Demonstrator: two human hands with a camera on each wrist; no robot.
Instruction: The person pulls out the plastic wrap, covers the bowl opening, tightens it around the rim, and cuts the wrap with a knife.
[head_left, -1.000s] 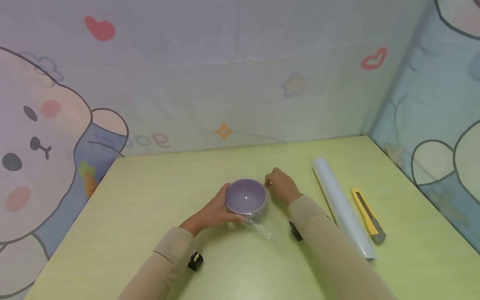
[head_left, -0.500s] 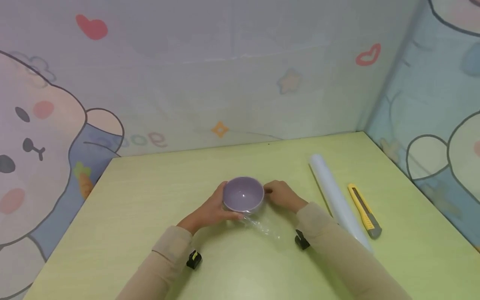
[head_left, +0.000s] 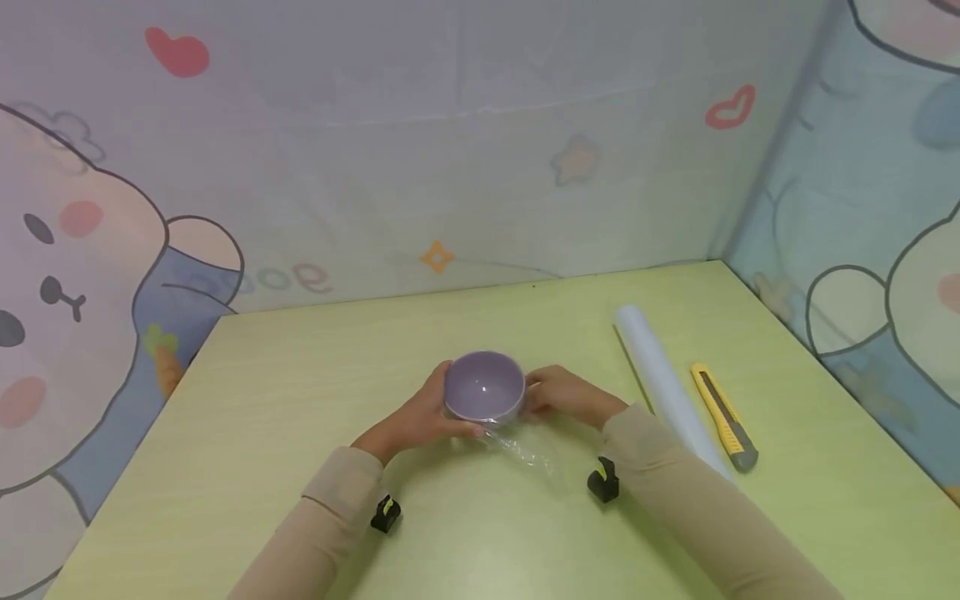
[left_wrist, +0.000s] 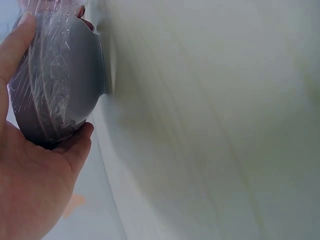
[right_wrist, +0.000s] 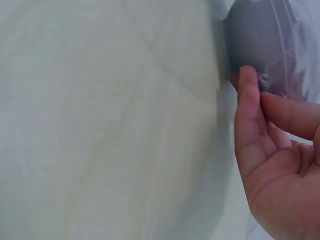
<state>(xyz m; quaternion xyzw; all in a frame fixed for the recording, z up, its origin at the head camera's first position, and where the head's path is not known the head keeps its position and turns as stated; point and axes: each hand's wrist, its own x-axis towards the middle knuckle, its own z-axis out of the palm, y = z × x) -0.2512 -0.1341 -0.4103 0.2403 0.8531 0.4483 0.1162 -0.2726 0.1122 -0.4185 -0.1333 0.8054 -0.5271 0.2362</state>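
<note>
A round purple bowl [head_left: 483, 386] stands mouth up in the middle of the table. Clear plastic wrap [left_wrist: 54, 75] clings in creases round its rim and upper side, and a loose tail of it trails towards the near right. My left hand [head_left: 416, 421] grips the bowl from the left, thumb along the near side and fingers round the wall. On the opposite side, my right hand [head_left: 566, 396] pinches the wrap near the bowl between thumb and fingers. The bowl hides part of the right fingertips in the head view.
A long whitish roll [head_left: 663, 379] lies to the right of my right hand, partly behind the sleeve. Beyond it lies a yellow utility knife [head_left: 726, 417]. A printed cloth backdrop [head_left: 480, 150] rises behind the pale yellow-green table [head_left: 300, 358].
My right hand has come down and nearer, from just off the bowl's upper right to its right side. The left hand keeps its grip on the bowl. The head view has shifted slightly.
</note>
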